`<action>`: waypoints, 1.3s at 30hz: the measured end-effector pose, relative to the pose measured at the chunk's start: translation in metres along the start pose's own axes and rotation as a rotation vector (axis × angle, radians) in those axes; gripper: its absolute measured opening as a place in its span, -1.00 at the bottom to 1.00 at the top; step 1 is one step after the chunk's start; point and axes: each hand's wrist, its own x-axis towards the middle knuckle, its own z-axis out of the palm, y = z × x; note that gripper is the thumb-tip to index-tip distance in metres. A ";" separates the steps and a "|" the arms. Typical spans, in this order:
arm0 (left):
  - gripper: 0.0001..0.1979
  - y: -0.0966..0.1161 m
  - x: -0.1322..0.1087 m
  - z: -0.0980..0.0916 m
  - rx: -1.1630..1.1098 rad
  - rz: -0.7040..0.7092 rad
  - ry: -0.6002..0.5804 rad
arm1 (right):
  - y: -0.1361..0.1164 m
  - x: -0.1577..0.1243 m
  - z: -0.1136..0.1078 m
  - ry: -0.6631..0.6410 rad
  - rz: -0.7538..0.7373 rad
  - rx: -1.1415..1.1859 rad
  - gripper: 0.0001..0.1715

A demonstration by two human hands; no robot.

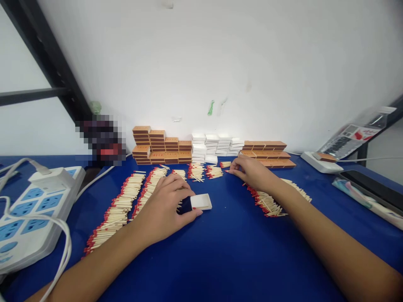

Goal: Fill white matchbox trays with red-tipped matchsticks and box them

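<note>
A small white tray (pixel 200 201) rests on a blue tabletop (pixel 226 260), its long axis running roughly left to right, immediately to the right of the left hand (pixel 171 205), whose thumb and index finger loosely grip its left end. That hand is the nearer of the two; the right hand (pixel 244 170) reaches beyond the tray and to its right, thumb and fingers drawn together beside a small pile of matches (pixel 225 164). A red tip shows at those fingertips, though whether a match is pinched there cannot be told. Inside the tray, at least one match (pixel 204 207) lies along the near wall; the rest of its floor looks bare. Beyond the tray rise stacked white trays (pixel 198 153), their contents hidden, flanked by brown matchboxes (pixel 157 158) beyond and to its left and more brown boxes (pixel 267 154) beyond and to its right. Long rows of loose matches (pixel 118 212) spread left of the tray, with another heap (pixel 267 203) to its right.
</note>
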 end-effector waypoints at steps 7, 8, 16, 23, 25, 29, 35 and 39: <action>-0.78 -0.002 0.001 -0.001 0.015 0.014 0.005 | -0.003 -0.002 -0.003 -0.077 0.099 0.027 -0.77; -0.78 -0.002 0.002 -0.001 0.017 0.012 0.003 | -0.003 -0.002 -0.004 -0.084 0.099 0.028 -0.77; -0.77 -0.002 0.001 -0.001 0.031 0.019 0.011 | -0.010 -0.006 -0.010 -0.070 0.083 0.015 -0.79; -0.75 -0.004 0.002 -0.001 0.039 -0.009 0.018 | -0.064 -0.014 -0.020 -0.116 0.008 0.357 -0.73; -0.71 -0.005 0.002 -0.001 0.048 -0.020 0.021 | -0.085 -0.019 -0.019 -0.156 -0.050 0.455 -0.73; -0.70 -0.006 0.003 -0.002 0.047 -0.002 0.030 | -0.118 -0.030 -0.013 -0.182 -0.146 0.474 -0.82; -0.73 -0.003 0.004 -0.005 0.019 0.027 0.036 | -0.128 -0.034 -0.002 -0.138 -0.222 0.427 -0.91; -0.74 -0.003 0.004 -0.004 0.025 0.044 0.040 | -0.127 -0.034 0.001 -0.148 -0.291 0.416 -0.90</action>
